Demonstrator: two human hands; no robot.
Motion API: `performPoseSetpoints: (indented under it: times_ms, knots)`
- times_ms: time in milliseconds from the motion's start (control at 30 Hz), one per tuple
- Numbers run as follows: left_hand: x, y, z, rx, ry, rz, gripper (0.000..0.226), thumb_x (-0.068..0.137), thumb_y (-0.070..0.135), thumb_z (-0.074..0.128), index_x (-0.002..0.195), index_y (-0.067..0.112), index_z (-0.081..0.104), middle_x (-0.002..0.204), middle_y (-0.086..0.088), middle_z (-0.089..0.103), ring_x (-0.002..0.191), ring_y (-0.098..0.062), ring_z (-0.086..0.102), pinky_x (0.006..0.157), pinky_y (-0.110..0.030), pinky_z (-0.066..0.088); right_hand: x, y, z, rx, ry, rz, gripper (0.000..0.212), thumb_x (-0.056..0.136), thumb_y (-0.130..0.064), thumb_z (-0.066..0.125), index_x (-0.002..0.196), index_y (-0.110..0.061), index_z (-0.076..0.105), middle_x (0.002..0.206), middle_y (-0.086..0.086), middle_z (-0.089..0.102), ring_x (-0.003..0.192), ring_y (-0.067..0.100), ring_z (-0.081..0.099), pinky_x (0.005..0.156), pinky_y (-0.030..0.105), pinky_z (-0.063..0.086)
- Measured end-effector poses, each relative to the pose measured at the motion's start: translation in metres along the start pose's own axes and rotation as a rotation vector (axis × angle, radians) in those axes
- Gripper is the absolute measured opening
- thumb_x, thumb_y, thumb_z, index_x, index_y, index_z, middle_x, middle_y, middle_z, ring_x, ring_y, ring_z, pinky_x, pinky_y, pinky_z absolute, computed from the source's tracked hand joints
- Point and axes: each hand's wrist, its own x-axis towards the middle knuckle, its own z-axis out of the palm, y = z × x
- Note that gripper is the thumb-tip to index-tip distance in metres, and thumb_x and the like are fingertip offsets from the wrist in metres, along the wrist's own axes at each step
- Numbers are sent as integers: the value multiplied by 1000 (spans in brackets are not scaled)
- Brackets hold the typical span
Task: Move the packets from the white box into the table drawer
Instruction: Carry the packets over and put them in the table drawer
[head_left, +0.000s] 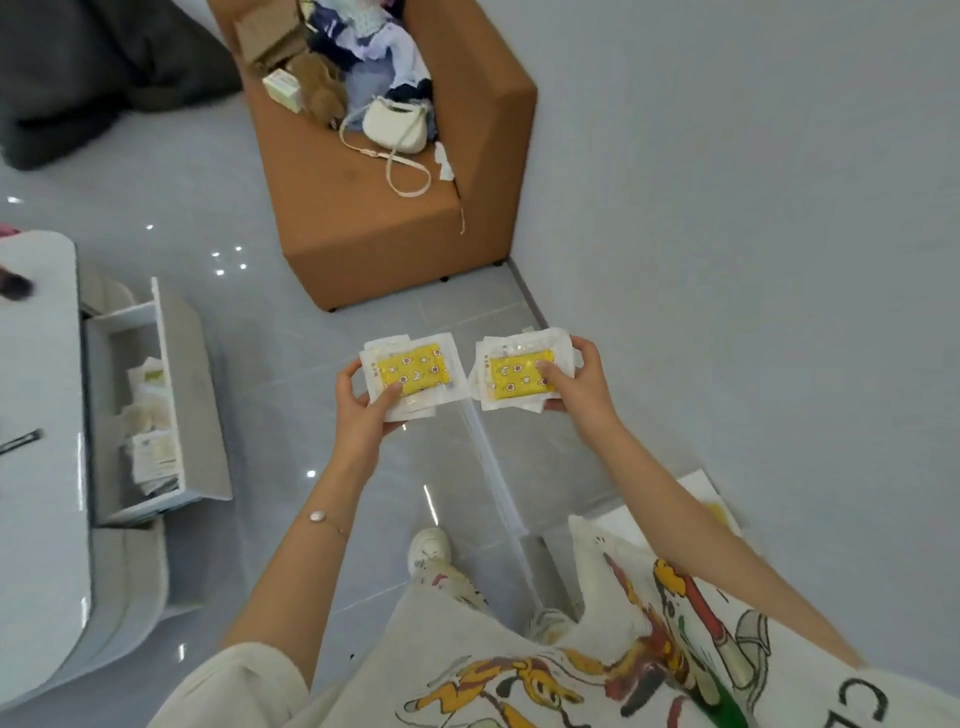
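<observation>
My left hand (363, 402) holds a stack of white packets (410, 371) with a yellow patterned label on top. My right hand (579, 382) holds a second, similar stack of packets (519, 374). Both stacks are held side by side in front of me above the floor. The table drawer (171, 395) stands pulled out at the left, with several white packets (150, 415) lying inside it. The white box (711, 506) is partly visible at the lower right on the floor, mostly hidden behind my right arm.
A white table (36, 467) runs along the left edge. A brown armchair (395, 218) piled with clothes, boxes and a white handbag (397, 124) stands ahead. A grey wall is at the right. Glossy tiled floor lies between me and the drawer.
</observation>
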Motion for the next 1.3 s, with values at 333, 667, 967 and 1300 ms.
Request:
performPoseSetpoints:
  times_ms: [333,667,967,1300]
  knots:
    - [75,60,-142,-20,192,73,53,87,11,68,124,34,38,108,-4,68,93,-18,69,70,-31,59,67,-33,202,-54,-158,18,44,91,-10,63,122,-27,38,115,6,61,84,15,69,53,25,56]
    - [150,86,-209,-159,402,71,57,87,11,69,129,31,37,107,3,69,94,-11,70,73,-32,58,160,-59,332,-102,-338,56,48,90,-10,63,129,-24,39,113,0,59,88,14,67,57,27,57]
    - [236,116,-248,-397,702,37,55,89,6,65,132,24,35,96,11,67,82,-4,70,71,-31,58,261,-98,450,-241,-565,72,47,90,-9,63,129,-23,41,121,3,57,95,18,65,64,33,57]
    - [281,144,-319,-567,1004,44,53,88,6,66,130,22,37,108,4,64,92,-16,67,72,-37,59,310,-120,622,-400,-868,164,46,91,-5,60,126,-24,37,119,4,59,95,21,66,66,36,59]
